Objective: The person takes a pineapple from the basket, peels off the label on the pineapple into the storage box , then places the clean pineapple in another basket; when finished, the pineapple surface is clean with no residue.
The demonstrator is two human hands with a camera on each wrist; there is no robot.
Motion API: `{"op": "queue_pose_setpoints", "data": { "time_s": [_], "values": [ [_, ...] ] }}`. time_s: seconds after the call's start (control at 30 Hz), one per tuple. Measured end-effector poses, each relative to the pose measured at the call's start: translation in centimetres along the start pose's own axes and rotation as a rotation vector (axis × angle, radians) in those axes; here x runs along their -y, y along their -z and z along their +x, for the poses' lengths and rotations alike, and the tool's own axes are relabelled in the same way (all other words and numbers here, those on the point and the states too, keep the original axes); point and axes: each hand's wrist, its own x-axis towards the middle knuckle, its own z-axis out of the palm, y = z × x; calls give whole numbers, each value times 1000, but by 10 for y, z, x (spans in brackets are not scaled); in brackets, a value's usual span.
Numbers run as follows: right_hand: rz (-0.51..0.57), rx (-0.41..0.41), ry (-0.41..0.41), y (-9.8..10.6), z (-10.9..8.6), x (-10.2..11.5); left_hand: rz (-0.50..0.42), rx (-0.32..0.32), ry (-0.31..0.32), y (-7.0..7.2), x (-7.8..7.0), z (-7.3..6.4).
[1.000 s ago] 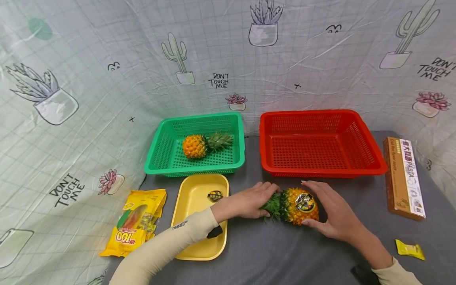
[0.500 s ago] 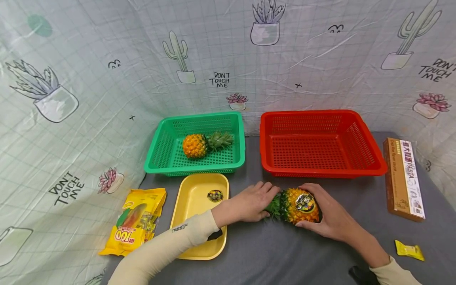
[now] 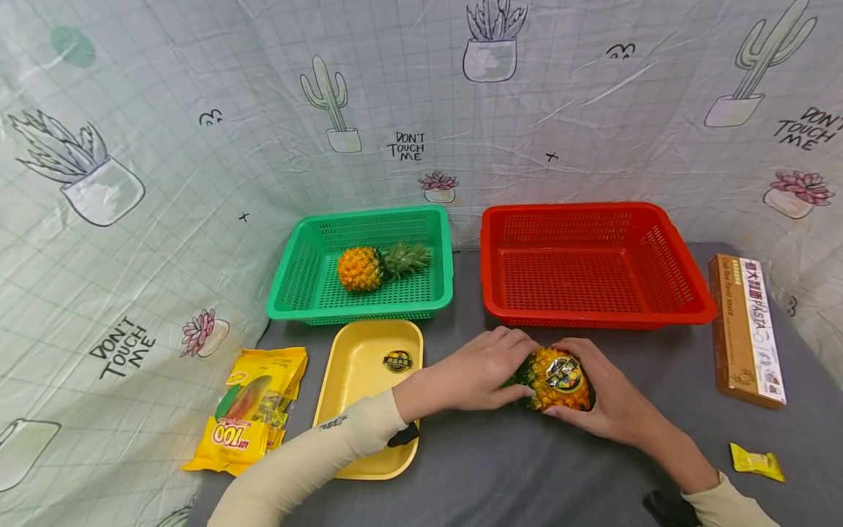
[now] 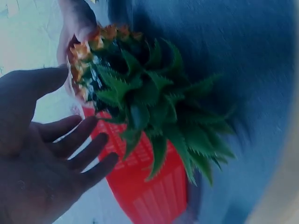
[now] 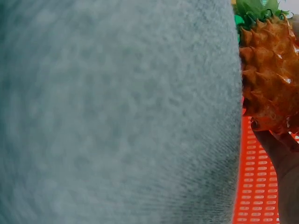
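A small pineapple (image 3: 558, 380) with a gold and black sticker lies on the grey cloth, its crown pointing left. My right hand (image 3: 609, 399) grips the base end, thumb in front and fingers behind. In the head view my left hand (image 3: 484, 369) covers most of the crown. The left wrist view shows that hand (image 4: 51, 154) with its fingers extended beside the green crown leaves (image 4: 159, 102), thumb close to the fruit's body. The right wrist view catches the orange fruit (image 5: 271, 74) at its right edge, with grey fabric filling most of the frame.
Behind stand a green basket (image 3: 296, 296) holding another pineapple (image 3: 360, 268) and a red basket (image 3: 596, 318). A yellow tray (image 3: 339, 366) sits under the left forearm. Left of it lies a yellow mango bag (image 3: 244, 410). At right are a pasta box (image 3: 747, 329) and a small yellow packet (image 3: 756, 462).
My right hand has closed in and taken hold of the pineapple's base. My left hand has shifted right along the crown toward the fruit's body. The pineapple has barely moved.
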Motion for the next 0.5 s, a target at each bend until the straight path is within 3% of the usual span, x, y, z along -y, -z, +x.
{"op": "queue_pose_setpoints", "data": {
  "time_s": [0.17,0.3,0.5],
  "values": [
    [16,-2,7,0,1,-1,-31,-140,-59,-5,-5,9],
    [27,0,-2,0,0,-1,-78,-166,-42,-10,-8,17],
    [30,-25,32,-1,0,-1,-27,-199,9,-21,-14,27]
  ]
}}
